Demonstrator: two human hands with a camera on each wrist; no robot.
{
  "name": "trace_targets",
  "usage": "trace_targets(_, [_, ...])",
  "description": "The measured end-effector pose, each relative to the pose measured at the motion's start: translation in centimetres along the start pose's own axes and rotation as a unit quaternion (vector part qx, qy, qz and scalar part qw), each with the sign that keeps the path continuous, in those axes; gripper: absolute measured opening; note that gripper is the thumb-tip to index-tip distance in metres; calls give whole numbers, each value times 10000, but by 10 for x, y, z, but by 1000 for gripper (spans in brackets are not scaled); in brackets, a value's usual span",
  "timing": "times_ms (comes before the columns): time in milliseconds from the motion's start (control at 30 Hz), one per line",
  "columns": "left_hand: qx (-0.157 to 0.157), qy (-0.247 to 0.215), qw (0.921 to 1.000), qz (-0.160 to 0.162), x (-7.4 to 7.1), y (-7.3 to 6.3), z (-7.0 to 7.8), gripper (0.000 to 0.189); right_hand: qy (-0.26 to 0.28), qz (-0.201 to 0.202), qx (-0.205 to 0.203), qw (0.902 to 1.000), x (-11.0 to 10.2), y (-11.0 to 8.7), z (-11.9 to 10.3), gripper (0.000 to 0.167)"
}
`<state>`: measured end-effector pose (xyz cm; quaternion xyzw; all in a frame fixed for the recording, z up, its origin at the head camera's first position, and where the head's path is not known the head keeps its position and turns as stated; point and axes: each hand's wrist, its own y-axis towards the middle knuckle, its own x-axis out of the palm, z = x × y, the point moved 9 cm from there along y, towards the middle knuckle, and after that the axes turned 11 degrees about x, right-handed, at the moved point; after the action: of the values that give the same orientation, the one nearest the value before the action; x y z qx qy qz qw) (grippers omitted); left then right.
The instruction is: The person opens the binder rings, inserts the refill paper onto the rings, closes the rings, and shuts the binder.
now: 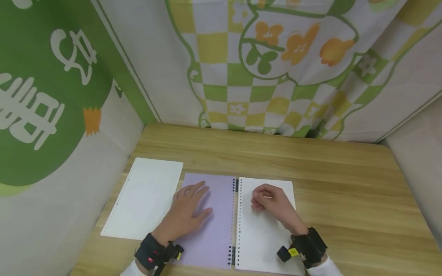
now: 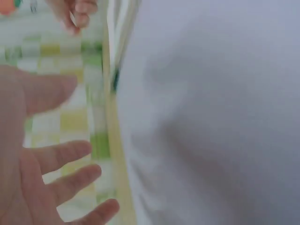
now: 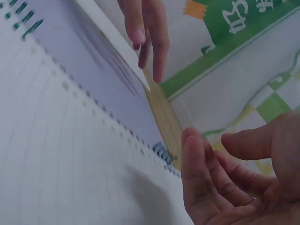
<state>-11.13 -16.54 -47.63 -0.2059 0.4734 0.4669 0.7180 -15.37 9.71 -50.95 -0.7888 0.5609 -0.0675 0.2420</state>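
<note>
A ring-bound notebook lies spread on the table, its lilac cover (image 1: 215, 237) at the left and its lined white pages (image 1: 259, 245) at the right. Over the cover hovers my left hand (image 1: 186, 211), fingers spread and empty; a shadow falls beneath it. Above the pages is my right hand (image 1: 276, 205), its fingers loosely bent. In the right wrist view the right hand (image 3: 229, 187) has its thumb apart from the fingers and holds nothing. Dark binding rings (image 3: 163, 152) show at the notebook's spine.
A loose white sheet (image 1: 146, 191) with punched holes along its left edge lies left of the notebook. The wooden table (image 1: 355, 199) extends to the right and back. A patterned curtain (image 1: 262, 92) hangs behind it, and a green-and-white wall covering (image 1: 114, 134) stands at the left.
</note>
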Motion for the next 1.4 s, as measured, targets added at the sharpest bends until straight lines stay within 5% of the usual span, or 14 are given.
trace_targets(133, [-544,69,9974,462,-32,-10,-39,62,92,-779,-271,9966,55,26,-26,33])
trace_targets(300, [-1155,5,9906,736,-63,-29,-86,62,207,-1295,-70,9913,110,50,-41,37])
trace_targets(600, [-2391,248,9677,764,-91,-73,-153,72,1231,-1851,482,9738,177,62,-45,39])
trace_targets(767, [-2776,429,9588,416,-90,-85,-170,86,1924,-1912,648,9603,202,60,-48,39])
trace_targets(1000, [-2843,309,9581,188,-93,-88,-174,96,2845,-1695,889,9394,228,56,-54,37])
trace_targets(1167, [-3021,145,9530,166,-94,-90,-178,100,2851,-1486,797,9435,237,54,-59,38])
trace_targets(1400, [-3311,-44,9435,131,-90,-96,-187,107,2520,-797,577,9627,232,46,-60,34])
